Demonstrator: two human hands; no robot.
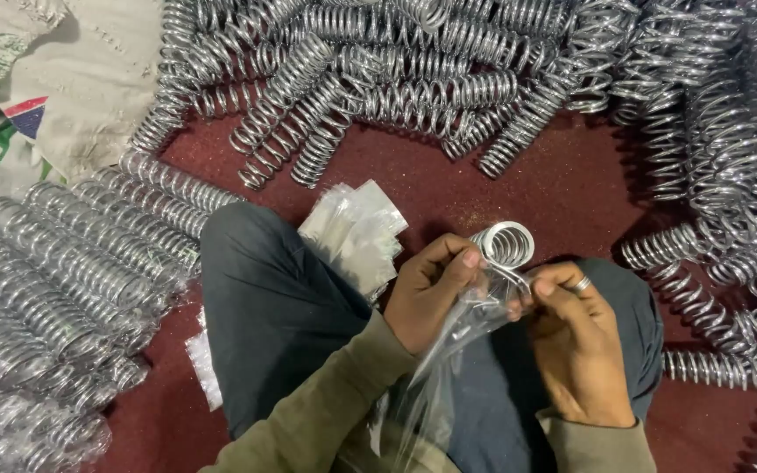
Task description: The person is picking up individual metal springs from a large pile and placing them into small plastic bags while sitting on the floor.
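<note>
The place reads as a small packing workshop or factory floor, with work done seated on the ground. The floor (pixel 562 188) is a dark red, gritty surface. Loose metal coil springs (pixel 413 83) lie heaped across the far side and the right, in bulk quantity, shiny and uniform. On the left, a stack of springs already in clear sleeves (pixel 54 280) is laid in rows. A woven sack (pixel 63 79) with coloured printing lies at the upper left corner. A small pile of empty clear plastic bags (pixel 357 232) rests by the worker's knee. No tabletop or furniture appears in view.
</note>
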